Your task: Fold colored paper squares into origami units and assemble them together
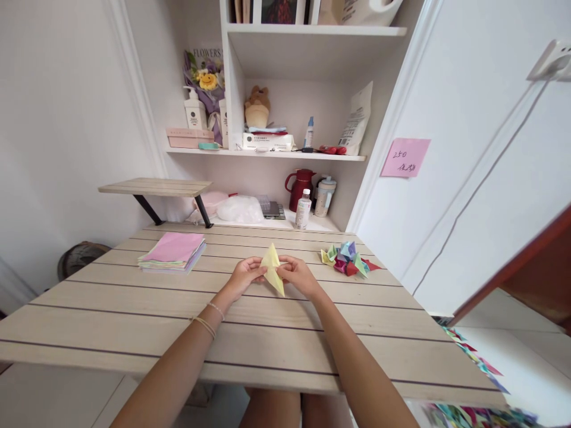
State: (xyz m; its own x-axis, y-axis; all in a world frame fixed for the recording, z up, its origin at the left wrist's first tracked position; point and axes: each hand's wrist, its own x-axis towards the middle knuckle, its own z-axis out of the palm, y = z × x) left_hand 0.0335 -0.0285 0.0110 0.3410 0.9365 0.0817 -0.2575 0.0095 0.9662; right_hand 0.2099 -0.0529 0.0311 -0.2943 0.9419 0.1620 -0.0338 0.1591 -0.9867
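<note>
A pale yellow folded paper piece [272, 269], pointed at top and bottom, is held above the wooden slat table [134, 321]. My left hand [244, 275] pinches its left side and my right hand [298, 275] pinches its right side, fingers closed on the paper. A stack of coloured paper sheets [173, 251], pink on top, lies on the table to the left. A small heap of folded paper pieces [348, 260] in several colours sits to the right of my hands.
Behind the table stand white shelves [267, 154] with bottles, a red jug [301, 188] and a small plastic bottle [304, 209]. A pink note [404, 157] sticks on the right wall. More coloured folded paper [473, 356] lies at the lower right.
</note>
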